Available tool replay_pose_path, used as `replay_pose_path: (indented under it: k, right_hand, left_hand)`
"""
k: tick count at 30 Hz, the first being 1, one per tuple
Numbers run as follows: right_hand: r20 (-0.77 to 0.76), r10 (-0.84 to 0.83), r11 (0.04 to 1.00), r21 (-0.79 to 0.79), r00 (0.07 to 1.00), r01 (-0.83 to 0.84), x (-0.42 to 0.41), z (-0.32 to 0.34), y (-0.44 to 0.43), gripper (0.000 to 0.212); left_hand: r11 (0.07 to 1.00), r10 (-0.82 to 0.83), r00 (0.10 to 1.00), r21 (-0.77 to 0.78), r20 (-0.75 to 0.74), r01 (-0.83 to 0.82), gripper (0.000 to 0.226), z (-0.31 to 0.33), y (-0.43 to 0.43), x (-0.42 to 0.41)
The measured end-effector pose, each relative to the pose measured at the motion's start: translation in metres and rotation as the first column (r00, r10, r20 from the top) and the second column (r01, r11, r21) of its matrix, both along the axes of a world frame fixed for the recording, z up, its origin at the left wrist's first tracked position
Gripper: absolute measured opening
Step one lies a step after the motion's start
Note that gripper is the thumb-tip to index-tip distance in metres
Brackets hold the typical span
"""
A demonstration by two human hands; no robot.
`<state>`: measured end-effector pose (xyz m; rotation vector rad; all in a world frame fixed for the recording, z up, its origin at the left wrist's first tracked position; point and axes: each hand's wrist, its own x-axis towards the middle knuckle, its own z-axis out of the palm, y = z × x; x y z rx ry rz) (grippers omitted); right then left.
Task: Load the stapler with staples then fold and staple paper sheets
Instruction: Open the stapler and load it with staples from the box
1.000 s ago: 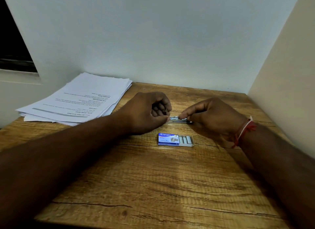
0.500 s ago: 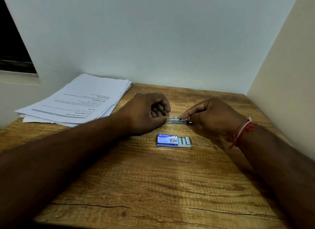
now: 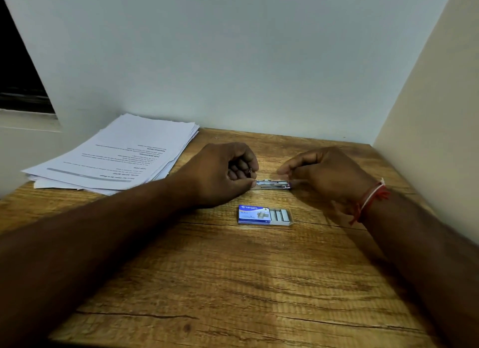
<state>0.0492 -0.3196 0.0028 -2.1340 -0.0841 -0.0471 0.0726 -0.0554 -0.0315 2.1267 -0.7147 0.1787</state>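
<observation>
A wooden tabletop (image 3: pixel 233 283) with strong grain and a few dark cracks fills the lower half of the frame and fits into a corner. A pale blue-grey wall (image 3: pixel 246 62) runs along its far edge, and a cream side wall (image 3: pixel 435 114) closes the right of the frame. At the upper left a dark window opening (image 3: pixel 18 70) cuts into the wall above a light sill.

A loosely squared stack of paper sheets (image 3: pixel 116 156) lies on the tabletop at centre left, its far corner near the back wall. The top sheet carries printed lines that read upside down from here.

Both forearms reach in from the lower corners and cover much of the near tabletop. A red and white thread band (image 3: pixel 370 200) circles the right wrist.

The stapler (image 3: pixel 272 184), small and metallic, lies lengthwise between the hands just above the middle of the frame. The left hand (image 3: pixel 223 174) is curled, its thumb and fingers pinching the stapler's left end, with a small metal bit glinting by the forefinger. The right hand (image 3: pixel 329 176) is blurred at the stapler's right end, forefinger stretched out over it. Whether it grips the stapler I cannot tell.

Just below the stapler, apart from both hands, sits a blue staple box (image 3: pixel 254 214). Its tray is slid partly out to the right, showing grey strips of staples (image 3: pixel 281 215) side by side inside.
</observation>
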Motion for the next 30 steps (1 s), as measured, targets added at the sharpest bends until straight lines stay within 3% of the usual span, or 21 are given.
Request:
replay_pose_path:
  k: [3,6,13,23,30]
  right_hand:
    - [0.132,-0.094,0.994,0.059,0.987,0.087,0.007,-0.004,-0.005,0.033]
    - [0.139,-0.059,0.997,0.062,0.989,0.051,0.009,-0.007,-0.008,0.026]
    - [0.083,0.160,0.945,-0.301,0.984,-0.129,0.001,-0.012,-0.003,0.023]
    - [0.113,0.194,0.935,-0.321,0.974,-0.149,0.007,-0.017,-0.006,0.015]
    - [0.113,0.216,0.932,-0.320,0.970,-0.170,0.011,-0.019,-0.005,0.014]
  left_hand:
    - [1.000,-0.004,1.000,-0.018,-0.006,0.004,0.032,-0.001,0.000,0.000]
    - [1.000,-0.005,1.000,-0.021,-0.001,0.005,0.034,-0.001,-0.001,0.000]
    - [1.000,0.006,0.997,-0.001,0.076,-0.006,0.031,0.002,-0.003,-0.005]
    - [0.999,0.008,0.988,0.046,0.152,-0.016,0.020,0.003,-0.007,-0.008]
    - [0.988,-0.050,0.977,0.155,0.209,0.017,0.026,0.001,-0.011,-0.003]
